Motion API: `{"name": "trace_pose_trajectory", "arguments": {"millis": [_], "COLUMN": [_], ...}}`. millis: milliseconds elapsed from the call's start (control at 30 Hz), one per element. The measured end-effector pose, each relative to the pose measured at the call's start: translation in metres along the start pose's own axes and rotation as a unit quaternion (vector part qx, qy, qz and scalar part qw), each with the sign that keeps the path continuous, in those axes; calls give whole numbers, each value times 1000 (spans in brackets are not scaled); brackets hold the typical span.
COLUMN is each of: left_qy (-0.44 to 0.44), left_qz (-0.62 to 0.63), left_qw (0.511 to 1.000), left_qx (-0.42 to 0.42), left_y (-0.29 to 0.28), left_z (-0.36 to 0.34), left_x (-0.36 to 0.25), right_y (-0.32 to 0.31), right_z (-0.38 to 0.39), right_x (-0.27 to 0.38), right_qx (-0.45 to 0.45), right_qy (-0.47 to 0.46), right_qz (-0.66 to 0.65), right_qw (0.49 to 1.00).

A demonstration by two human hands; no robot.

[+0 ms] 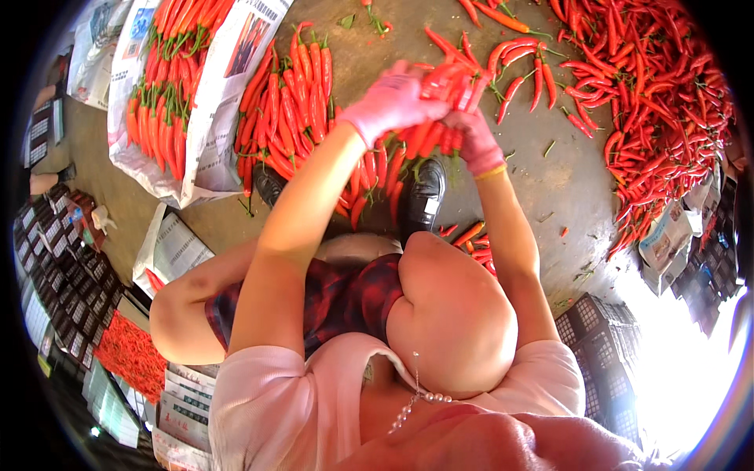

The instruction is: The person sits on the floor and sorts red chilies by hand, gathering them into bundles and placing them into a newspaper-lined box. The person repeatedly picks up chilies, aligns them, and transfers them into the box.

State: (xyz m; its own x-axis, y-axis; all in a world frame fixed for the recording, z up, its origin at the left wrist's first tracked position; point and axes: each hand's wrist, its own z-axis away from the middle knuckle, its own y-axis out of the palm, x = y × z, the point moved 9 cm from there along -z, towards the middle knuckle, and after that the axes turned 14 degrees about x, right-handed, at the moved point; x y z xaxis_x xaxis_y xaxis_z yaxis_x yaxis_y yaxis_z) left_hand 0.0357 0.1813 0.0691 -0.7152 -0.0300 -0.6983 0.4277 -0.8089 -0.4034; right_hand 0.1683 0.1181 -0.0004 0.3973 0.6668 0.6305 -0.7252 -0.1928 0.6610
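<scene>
My left hand point(386, 106), in a pink glove, grips the upper end of a bunch of red chilies point(430, 133). My right hand point(473, 141), in a darker pink glove, is closed on the same bunch at its right side, with some fingers hidden behind the peppers. Below and left of them lies a heap of long red chilies point(287, 102) with green stems, beside my shoes point(420, 200). A few loose chilies point(510, 71) lie on the grey floor just right of my hands.
A newspaper-lined container of aligned chilies point(157, 129) stands upper left. A large chili pile point(652, 118) covers the upper right. Black plastic crates point(589, 345) are lower right, more point(47, 251) at left, near a red-filled crate point(129, 353). Loose chilies point(475, 243) lie by my right knee.
</scene>
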Motion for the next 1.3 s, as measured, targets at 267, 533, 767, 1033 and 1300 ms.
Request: {"name": "trace_pose_trajectory", "arguments": {"millis": [267,533,767,1033,1300], "left_qy": [119,132,93,174,194], "left_qz": [543,797,18,157,805], "left_qw": [830,587,973,938,537], "left_qx": [-42,-57,-209,-254,-161], "left_y": [3,59,90,133,173], "left_z": [-26,-92,68,85,8], "left_x": [73,63,32,52,-27], "right_y": [14,-60,55,29,18], "right_z": [-66,-126,-21,-21,40], "right_x": [47,79,27,-57,41], "right_qx": [-67,-24,96,114,125], "right_qy": [-14,205,153,210,284], "right_qz": [145,493,218,286,297], "right_qw": [987,845,959,928,903]}}
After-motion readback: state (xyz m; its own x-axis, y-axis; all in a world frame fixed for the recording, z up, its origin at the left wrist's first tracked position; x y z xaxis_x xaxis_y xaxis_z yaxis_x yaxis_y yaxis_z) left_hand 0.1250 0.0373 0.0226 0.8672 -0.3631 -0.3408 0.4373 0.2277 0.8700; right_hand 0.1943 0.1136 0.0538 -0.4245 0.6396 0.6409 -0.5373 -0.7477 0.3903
